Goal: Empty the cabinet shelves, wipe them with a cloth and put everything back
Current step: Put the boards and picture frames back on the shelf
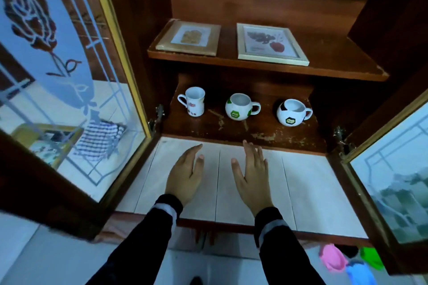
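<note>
The wooden cabinet stands with both glass doors swung wide. On its upper shelf [335,62] lie a wood-framed picture [188,38] and a white-framed picture [271,44], both flat. The lower shelf [231,129] carries three mugs: a tall white mug [193,101], a green-and-white football mug [239,107] and a black-and-white football mug [292,112]. My left hand [185,174] and my right hand [253,172] hover over the white tiled ledge [312,183] in front of the lower shelf, fingers straight, holding nothing.
The left door [69,76] has a frosted rose pattern; through it a striped cloth [99,141] and a framed picture [44,141] show. The right door [393,180] stands open beside the ledge. Pink, blue and green plastic items [352,261] lie on the floor at lower right.
</note>
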`<action>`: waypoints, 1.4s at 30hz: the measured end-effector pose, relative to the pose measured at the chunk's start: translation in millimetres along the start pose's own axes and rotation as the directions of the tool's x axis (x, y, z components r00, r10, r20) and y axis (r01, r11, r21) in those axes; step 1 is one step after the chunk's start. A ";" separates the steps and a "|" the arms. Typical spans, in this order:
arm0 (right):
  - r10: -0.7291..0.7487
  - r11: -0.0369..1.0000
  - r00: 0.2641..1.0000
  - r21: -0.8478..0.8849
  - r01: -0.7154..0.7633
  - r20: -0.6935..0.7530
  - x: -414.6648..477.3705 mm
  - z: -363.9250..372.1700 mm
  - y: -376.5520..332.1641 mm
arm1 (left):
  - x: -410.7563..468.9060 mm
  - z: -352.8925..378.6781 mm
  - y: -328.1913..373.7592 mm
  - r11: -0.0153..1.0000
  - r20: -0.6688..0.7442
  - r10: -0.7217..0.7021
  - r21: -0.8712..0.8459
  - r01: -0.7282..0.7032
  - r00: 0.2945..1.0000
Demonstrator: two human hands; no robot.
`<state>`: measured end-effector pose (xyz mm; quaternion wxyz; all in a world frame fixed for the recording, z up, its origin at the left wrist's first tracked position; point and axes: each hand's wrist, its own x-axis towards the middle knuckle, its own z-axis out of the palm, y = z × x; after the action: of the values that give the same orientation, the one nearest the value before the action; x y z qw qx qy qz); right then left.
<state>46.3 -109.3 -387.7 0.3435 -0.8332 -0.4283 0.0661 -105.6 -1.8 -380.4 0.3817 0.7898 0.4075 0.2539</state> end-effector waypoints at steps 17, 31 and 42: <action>-0.126 0.980 0.945 0.186 0.071 0.303 -154.9 -20.0 2.5 | -202.2 16.4 -22.4 0.985 -0.144 -0.169 -0.071 0.160 0.975; -0.344 0.935 0.818 0.250 0.252 0.461 -246.6 35.7 -90.1 | -332.6 -73.6 -62.4 0.924 -0.428 -0.375 -0.103 0.368 0.822; -0.426 0.905 0.743 0.265 0.334 0.516 -308.5 124.9 -226.3 | -396.1 -204.5 -124.6 0.898 -0.491 -0.399 -0.041 0.437 0.774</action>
<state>-348.1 -189.3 -396.4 0.2717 -0.6416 -0.6645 0.2700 -520.7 -205.8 -398.4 0.2832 0.6030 0.6648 0.3379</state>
